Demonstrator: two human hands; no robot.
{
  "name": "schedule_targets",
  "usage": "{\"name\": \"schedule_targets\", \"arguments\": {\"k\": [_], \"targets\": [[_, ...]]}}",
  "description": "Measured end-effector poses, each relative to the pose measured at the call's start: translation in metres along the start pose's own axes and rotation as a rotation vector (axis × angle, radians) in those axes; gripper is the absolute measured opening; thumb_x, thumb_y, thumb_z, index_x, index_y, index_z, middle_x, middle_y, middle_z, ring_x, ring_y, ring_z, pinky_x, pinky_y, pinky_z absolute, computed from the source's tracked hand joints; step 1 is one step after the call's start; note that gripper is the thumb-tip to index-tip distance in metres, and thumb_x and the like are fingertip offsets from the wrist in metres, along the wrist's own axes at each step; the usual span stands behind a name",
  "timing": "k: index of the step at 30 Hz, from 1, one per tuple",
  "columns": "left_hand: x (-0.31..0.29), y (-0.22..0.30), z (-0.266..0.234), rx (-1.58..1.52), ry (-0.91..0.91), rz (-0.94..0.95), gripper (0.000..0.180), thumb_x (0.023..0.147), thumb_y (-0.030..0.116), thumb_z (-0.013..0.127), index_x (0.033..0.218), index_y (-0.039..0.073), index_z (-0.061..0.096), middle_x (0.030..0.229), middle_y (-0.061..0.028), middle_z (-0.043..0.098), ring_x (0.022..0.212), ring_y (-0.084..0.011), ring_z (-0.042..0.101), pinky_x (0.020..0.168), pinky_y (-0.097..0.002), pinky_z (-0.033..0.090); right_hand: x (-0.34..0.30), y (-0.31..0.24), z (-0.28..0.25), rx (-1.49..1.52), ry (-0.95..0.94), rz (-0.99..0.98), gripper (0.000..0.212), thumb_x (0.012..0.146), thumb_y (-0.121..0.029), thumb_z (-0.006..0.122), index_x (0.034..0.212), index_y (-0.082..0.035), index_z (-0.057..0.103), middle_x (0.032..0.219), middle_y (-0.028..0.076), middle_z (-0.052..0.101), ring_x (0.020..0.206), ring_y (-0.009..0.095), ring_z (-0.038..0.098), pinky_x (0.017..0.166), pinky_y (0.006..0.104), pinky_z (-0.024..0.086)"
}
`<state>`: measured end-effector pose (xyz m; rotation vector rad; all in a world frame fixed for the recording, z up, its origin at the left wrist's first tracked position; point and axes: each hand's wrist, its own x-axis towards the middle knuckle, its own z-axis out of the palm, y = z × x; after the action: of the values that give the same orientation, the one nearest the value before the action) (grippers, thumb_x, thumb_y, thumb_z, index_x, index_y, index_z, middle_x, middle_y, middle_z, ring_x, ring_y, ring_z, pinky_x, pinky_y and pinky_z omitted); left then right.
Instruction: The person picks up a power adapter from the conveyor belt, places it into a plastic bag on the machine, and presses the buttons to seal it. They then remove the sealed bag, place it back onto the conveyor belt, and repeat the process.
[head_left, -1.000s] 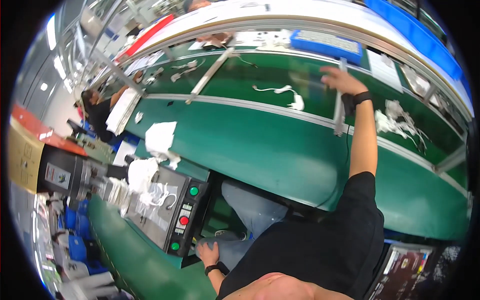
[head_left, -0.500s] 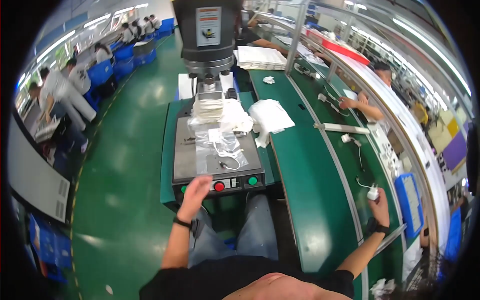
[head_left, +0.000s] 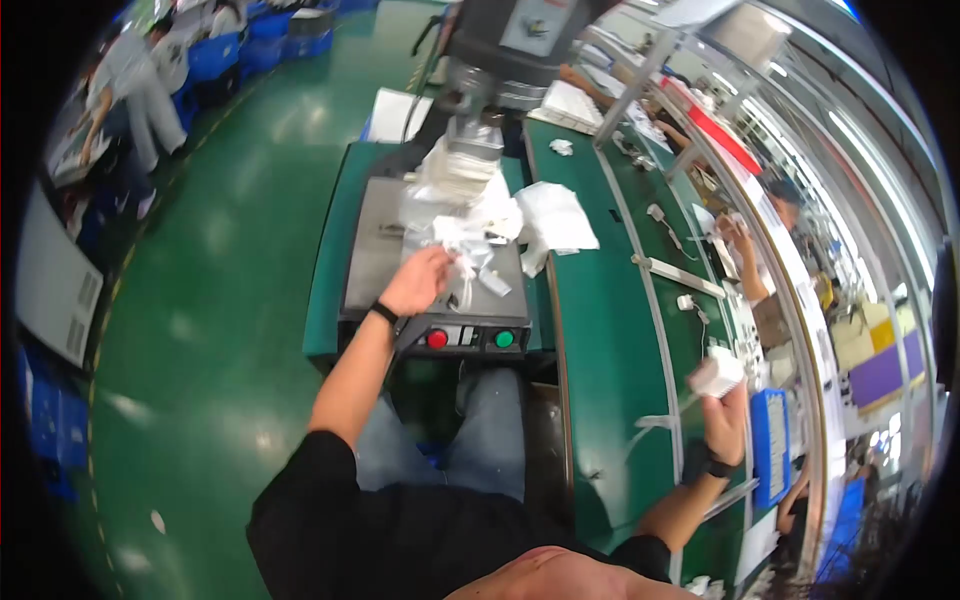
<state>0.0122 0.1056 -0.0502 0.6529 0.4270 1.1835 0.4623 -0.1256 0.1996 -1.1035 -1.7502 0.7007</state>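
My left hand [head_left: 420, 283] reaches over the grey plate of a press machine [head_left: 370, 280]. Its fingers are closed at the edge of a clear plastic bag [head_left: 415, 240], which looks rumpled; the fingertips are partly blurred. A white cable [head_left: 466, 285] lies beside those fingers on the plate. On the right, my right hand [head_left: 725, 425] grips a white plug adapter [head_left: 718, 374], raised above the green bench and smeared by motion. Its white cable [head_left: 655, 422] trails to the left. Behind the left hand, a stack of white bags [head_left: 462, 170] sits under the press head [head_left: 510, 60].
A red button [head_left: 437, 339] and a green button [head_left: 505, 339] are on the machine's front. White plastic bags [head_left: 560, 218] lie on the green bench [head_left: 600, 340]. Other adapters [head_left: 686, 302] lie along the line, by a blue tray [head_left: 771, 445]. A co-worker's hand [head_left: 735, 235] is across the line.
My left hand has moved forward from the machine's front edge onto the bag. My right hand has lifted the adapter, bringing it slightly left. The whole view has shifted.
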Motion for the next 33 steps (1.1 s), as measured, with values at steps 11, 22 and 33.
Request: {"name": "schedule_targets", "arguments": {"k": [11,22,33], "targets": [[-0.064,0.049,0.034,-0.132,0.106,0.010,0.024,0.102,0.020,0.054,0.118,0.003,0.060,0.092,-0.0042,0.065,0.073,-0.0141,0.058,0.065,-0.0269,0.049,0.187,0.169,0.285,0.735,-0.519,0.477,0.021,0.100,-0.022,0.059,0.109,-0.002,0.059,0.065,-0.001,0.052,0.053,0.009,0.044,0.052,0.0280,0.040],[-0.257,0.130,0.050,0.112,0.373,1.117,0.043,0.095,0.019,0.049,0.132,-0.004,0.049,0.072,-0.0074,0.051,0.065,-0.0167,0.048,0.065,-0.0312,0.039,0.243,0.155,0.374,-0.832,-0.216,-0.353,0.023,0.093,-0.019,0.060,0.101,0.001,0.068,0.077,0.022,0.070,0.071,0.038,0.069,0.064,0.0473,0.053],[-0.270,0.064,-0.022,-0.150,0.435,0.764,0.031,0.096,0.024,0.043,0.105,0.000,0.061,0.061,-0.0028,0.043,0.055,-0.0143,0.041,0.052,-0.0290,0.033,0.217,0.146,0.389,-0.848,-0.275,-0.084,0.043,0.092,-0.027,0.060,0.127,-0.002,0.059,0.083,0.027,0.068,0.083,0.044,0.067,0.072,0.0527,0.053]]}}
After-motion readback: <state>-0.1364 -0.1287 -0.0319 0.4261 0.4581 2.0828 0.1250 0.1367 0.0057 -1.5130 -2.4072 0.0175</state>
